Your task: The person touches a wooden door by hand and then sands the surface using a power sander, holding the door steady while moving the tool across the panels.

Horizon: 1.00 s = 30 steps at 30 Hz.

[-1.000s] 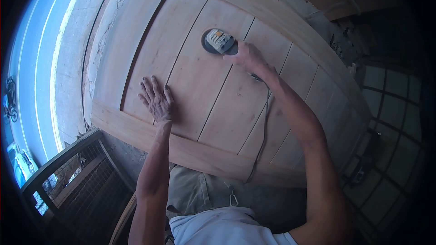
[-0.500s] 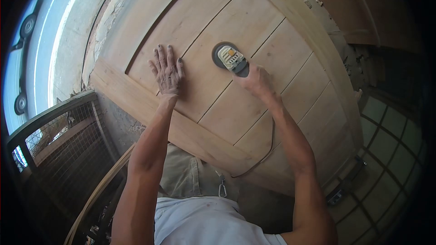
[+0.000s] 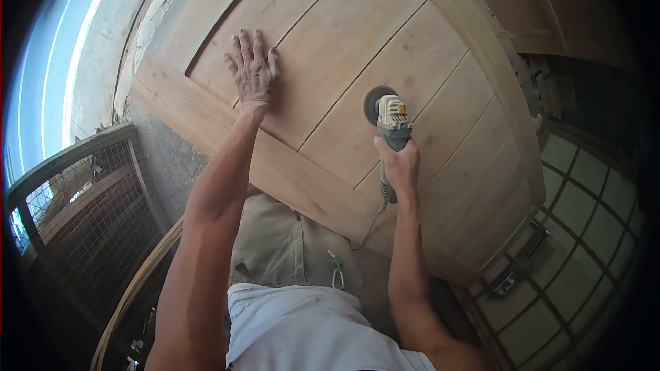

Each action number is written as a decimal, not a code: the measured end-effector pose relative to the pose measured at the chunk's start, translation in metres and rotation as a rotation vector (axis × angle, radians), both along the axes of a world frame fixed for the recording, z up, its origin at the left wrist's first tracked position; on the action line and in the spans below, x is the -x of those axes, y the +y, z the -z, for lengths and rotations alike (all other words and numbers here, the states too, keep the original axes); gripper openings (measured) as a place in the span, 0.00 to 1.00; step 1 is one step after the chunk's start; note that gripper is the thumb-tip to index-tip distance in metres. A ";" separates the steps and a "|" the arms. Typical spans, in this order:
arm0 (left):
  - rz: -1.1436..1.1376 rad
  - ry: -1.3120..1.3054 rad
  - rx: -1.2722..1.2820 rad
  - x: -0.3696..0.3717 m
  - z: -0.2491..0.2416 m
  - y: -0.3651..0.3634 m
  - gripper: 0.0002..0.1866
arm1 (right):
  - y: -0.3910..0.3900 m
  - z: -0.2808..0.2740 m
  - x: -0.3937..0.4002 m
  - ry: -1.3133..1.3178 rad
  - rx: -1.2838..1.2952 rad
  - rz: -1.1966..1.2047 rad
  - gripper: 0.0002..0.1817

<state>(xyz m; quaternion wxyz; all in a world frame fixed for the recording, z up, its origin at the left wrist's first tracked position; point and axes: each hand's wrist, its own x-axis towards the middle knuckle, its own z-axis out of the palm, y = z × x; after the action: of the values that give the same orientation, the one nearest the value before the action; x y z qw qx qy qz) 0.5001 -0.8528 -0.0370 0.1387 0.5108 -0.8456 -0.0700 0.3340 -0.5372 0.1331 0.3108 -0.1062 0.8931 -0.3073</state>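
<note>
A large wooden panel door (image 3: 330, 34), with grooves between its planks and a raised frame, lies in front of me. My left hand (image 3: 253, 75) rests flat on its left part, fingers spread and dusty, holding nothing. My right hand (image 3: 401, 161) is wrapped round the grey body of a power sander (image 3: 393, 113). The tool's round disc (image 3: 377, 103) lies against the planks right of the middle. From the tool's rear end a thin cord (image 3: 373, 228) runs down over the door's near edge.
At the left stands a dark frame with wire mesh (image 3: 89, 185), beside bent wooden strips (image 3: 141, 282). Brown wooden boards (image 3: 515, 0) are at the upper right. A tiled surface (image 3: 584, 227) with a small dark tool (image 3: 505, 284) lies at the lower right.
My right hand and the sander have moved right and towards me, and the tool has turned more upright in view. My left hand stays flat on the door.
</note>
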 end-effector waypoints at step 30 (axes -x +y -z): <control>-0.116 -0.012 -0.111 -0.171 -0.016 0.113 0.43 | -0.026 0.039 -0.018 0.240 -0.230 -0.580 0.37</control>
<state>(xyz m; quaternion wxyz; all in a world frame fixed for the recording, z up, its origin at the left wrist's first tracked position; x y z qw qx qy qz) 0.6711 -0.7401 -0.0210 0.1089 0.5661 -0.8103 -0.1053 0.3522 -0.5635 0.0943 0.2880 -0.3555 0.8848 -0.0884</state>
